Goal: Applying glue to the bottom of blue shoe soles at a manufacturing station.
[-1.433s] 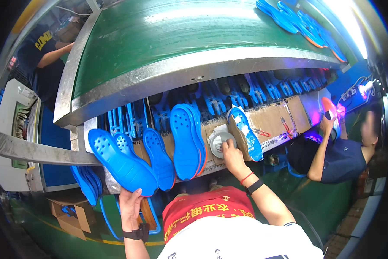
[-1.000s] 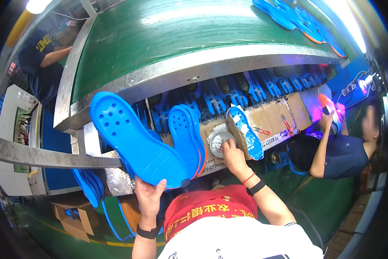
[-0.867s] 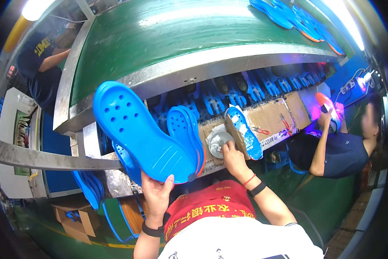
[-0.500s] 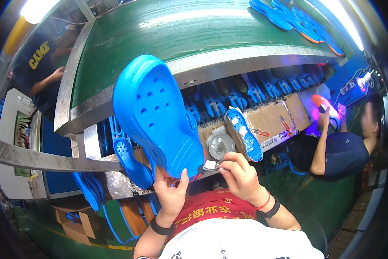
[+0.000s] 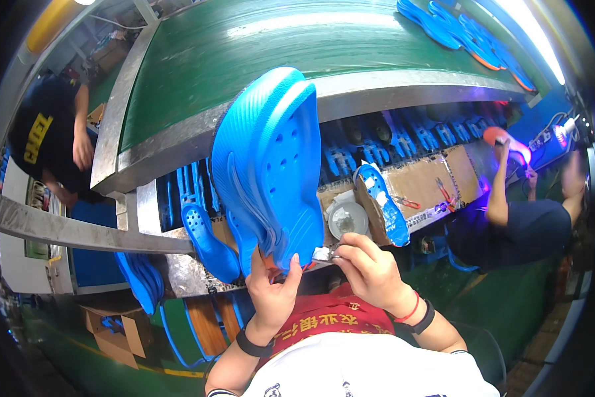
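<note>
A large blue foam shoe sole (image 5: 291, 178) with small holes stands tilted up in front of me, its side wall partly facing me and orange at its near end. My left hand (image 5: 274, 298) pinches that near end between thumb and fingers. Just right of it, my right hand (image 5: 373, 274) grips a small metal tool, perhaps tweezers, with a white wad (image 5: 322, 253) at its tip. The wad is close beside the sole's edge; contact cannot be made out. Beyond my right hand is a round grey dish (image 5: 347, 220) with whitish contents.
A green conveyor belt (image 5: 198, 59) with a metal frame (image 5: 377, 86) runs across the far side. Another blue sole (image 5: 389, 208) and red-handled pliers (image 5: 444, 190) lie on the cardboard-covered bench (image 5: 430, 175). One person (image 5: 516, 225) works at right, another (image 5: 42, 132) at left.
The sole has turned on its side axis, showing more of its left side wall, and shifted right. My right hand keeps its hold on the tool. The left co-worker's arms have moved.
</note>
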`<state>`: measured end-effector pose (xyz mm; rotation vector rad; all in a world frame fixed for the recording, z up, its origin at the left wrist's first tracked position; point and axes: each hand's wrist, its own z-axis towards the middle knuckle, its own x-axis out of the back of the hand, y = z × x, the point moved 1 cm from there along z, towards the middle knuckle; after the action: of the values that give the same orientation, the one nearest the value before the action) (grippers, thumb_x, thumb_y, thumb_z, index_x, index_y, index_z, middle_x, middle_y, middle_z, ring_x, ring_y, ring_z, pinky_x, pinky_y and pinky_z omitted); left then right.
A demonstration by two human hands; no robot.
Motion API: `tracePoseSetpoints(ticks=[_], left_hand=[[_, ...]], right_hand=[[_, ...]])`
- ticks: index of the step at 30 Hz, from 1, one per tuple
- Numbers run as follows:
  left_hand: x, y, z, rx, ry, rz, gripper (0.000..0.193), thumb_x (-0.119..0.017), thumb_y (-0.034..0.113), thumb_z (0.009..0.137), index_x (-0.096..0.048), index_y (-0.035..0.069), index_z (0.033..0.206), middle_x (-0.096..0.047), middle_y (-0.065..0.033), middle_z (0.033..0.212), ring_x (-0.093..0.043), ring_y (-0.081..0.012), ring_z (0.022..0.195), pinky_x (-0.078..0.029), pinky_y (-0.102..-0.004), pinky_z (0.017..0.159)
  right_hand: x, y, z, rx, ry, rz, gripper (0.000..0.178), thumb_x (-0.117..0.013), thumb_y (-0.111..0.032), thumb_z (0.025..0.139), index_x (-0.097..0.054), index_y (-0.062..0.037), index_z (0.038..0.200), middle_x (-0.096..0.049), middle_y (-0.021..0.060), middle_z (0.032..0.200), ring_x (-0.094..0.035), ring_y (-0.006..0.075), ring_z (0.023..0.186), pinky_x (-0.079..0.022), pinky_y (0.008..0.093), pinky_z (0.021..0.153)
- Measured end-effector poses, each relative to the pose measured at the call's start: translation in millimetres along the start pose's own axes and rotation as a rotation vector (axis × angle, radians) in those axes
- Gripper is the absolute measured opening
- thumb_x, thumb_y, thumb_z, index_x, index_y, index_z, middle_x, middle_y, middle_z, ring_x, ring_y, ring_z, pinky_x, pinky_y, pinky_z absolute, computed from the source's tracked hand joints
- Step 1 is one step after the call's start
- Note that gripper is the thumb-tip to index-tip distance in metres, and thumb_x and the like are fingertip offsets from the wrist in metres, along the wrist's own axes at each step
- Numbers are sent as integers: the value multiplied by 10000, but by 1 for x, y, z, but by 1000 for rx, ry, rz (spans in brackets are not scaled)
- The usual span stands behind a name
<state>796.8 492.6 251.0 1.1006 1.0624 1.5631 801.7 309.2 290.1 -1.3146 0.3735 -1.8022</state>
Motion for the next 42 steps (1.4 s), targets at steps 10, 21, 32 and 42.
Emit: tracePoseSetpoints(ticks=[10,21,32,42], left_hand=[[-3,6,4,32,-16,-69,673,-665,-45,834,-314,-77,1407,-684,-132,962,-663,-148,832,-536,-278,741],[-74,43,56,268,-443,-539,694,-673,-47,823,-226,22,1348,-552,-184,1204,-622,-256,1051,-544,-354,895],[-290,96,221,205,-529,-594,846,-697,152,869,-99,-42,1436,-484,-211,1224,-620,-216,915,-564,-343,754],[-18,-135,-1,13,-65,575,637,-774,148,722,-431,5,1239,-401,-205,1207,-385,-367,1156,-321,-447,1003]], right_hand=[[4,-2,1,-27,-6,-152,178,-702,9,774,-619,-11,931,-631,154,964,-663,304,681,-532,336,543],[91,28,-29,-286,495,-249,81,-665,36,800,-640,20,876,-630,164,916,-645,313,778,-527,352,683],[130,27,-47,-321,579,-318,48,-636,25,867,-616,52,901,-613,149,982,-613,169,668,-506,258,528],[52,39,-50,-254,287,-192,114,-684,10,792,-641,-10,896,-638,145,937,-657,322,746,-533,361,617]])
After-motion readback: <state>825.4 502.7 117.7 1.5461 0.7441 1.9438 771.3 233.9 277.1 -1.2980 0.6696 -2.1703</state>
